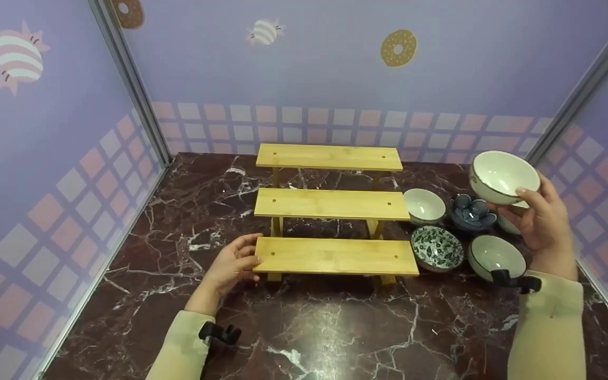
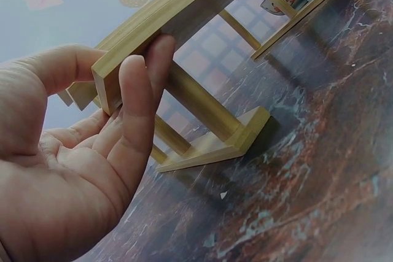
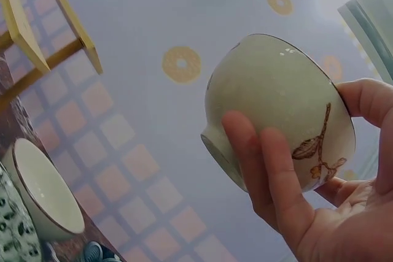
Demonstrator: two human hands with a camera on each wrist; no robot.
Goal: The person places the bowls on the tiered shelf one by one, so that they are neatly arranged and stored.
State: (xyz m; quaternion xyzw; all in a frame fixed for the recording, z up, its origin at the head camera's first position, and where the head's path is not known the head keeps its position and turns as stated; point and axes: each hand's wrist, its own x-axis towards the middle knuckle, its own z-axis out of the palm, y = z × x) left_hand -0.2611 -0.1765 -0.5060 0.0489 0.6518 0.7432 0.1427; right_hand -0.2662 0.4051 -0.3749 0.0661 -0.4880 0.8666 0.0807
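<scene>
A three-tier wooden rack (image 1: 335,256) of light bamboo stands mid-table. At its lowest board's left end, my left hand (image 1: 230,266) pinches the board, thumb on top and fingers beneath, as the left wrist view shows. My right hand (image 1: 549,224) holds a white bowl (image 3: 276,102) with a dark rim and a brown leafy branch painted outside. The thumb is at its rim and the fingers support it underneath. This bowl hangs in the air above the other bowls, right of the rack, tilted slightly toward me in the head view.
Right of the rack are a white bowl (image 1: 424,206), a green leaf-patterned bowl (image 1: 437,248), a dark blue petal-shaped bowl (image 1: 472,214) and another pale bowl (image 1: 495,253). One more is partly hidden behind the right hand. Patterned walls (image 1: 330,79) enclose the marble-look table (image 1: 304,327).
</scene>
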